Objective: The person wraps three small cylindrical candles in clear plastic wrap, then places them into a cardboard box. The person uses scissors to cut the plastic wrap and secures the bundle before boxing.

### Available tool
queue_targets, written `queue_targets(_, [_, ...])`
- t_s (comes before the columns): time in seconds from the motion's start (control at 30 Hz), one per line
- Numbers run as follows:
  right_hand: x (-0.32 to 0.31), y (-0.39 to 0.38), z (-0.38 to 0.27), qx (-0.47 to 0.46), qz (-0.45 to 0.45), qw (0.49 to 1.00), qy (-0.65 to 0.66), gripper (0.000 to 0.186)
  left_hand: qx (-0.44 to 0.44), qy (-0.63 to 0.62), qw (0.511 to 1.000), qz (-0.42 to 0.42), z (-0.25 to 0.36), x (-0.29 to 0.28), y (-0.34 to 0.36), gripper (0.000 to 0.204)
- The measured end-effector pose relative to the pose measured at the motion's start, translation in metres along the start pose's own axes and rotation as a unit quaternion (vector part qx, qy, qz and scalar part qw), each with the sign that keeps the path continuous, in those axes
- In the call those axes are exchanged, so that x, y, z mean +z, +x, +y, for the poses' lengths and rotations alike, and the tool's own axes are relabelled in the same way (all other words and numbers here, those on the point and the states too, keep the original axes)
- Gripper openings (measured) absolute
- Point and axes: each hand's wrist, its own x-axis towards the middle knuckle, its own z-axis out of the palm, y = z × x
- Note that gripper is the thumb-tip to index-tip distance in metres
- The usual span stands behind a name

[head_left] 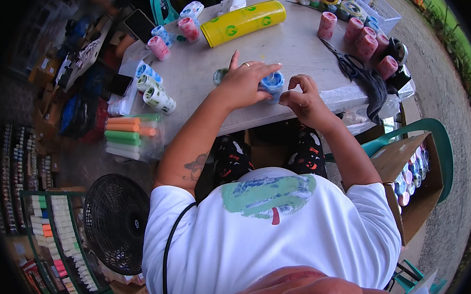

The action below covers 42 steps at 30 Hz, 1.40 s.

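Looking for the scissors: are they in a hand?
No, the scissors lie on the table, apart from both hands.

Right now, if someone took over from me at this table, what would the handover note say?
Left hand: pressed down on a blue roll at the near edge of the grey table, fingers spread over it.
Right hand: beside that roll, fingertips pinched at its side; what they pinch is too small to tell.
Nearby: scissors to the right, pink rolls behind them, a big yellow roll at the far side, more small rolls to the left.
Done: cannot tell.
Left: the blue roll is in hand.
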Motion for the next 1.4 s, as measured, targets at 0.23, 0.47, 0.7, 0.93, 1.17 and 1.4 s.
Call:
queue_targets(0.23, [-0.001, 0.006, -0.014, -0.092, -0.047, 0.991, -0.080, 0.026, 0.000, -0.012, 1.000, 0.001, -0.001, 0.000, -0.001, 0.074])
queue_targets(0.47, [-0.013, 0.018, -0.006, -0.038, -0.031, 0.991, -0.124, 0.018, 0.021, -0.010, 1.000, 0.007, -0.005, 0.005, 0.001, 0.074])
queue_targets(0.7, [-0.013, 0.022, 0.005, -0.007, -0.019, 0.995, -0.099, 0.015, 0.005, -0.005, 1.000, -0.007, -0.002, 0.003, 0.001, 0.077])
queue_targets(0.93, [-0.009, 0.029, 0.040, 0.032, -0.014, 0.996, -0.086, 0.049, 0.023, -0.001, 1.000, -0.005, -0.002, 0.001, 0.001, 0.075])
queue_targets(1.17, [-0.013, 0.047, 0.073, 0.060, -0.032, 0.993, 0.098, 0.054, -0.012, -0.009, 0.999, -0.051, 0.002, -0.006, 0.007, 0.078])
queue_targets(1.4, [-0.077, 0.000, 0.082, 0.222, 0.123, 0.967, 0.012, 0.015, -0.033, -0.053, 0.994, 0.085, -0.009, -0.022, -0.024, 0.087])
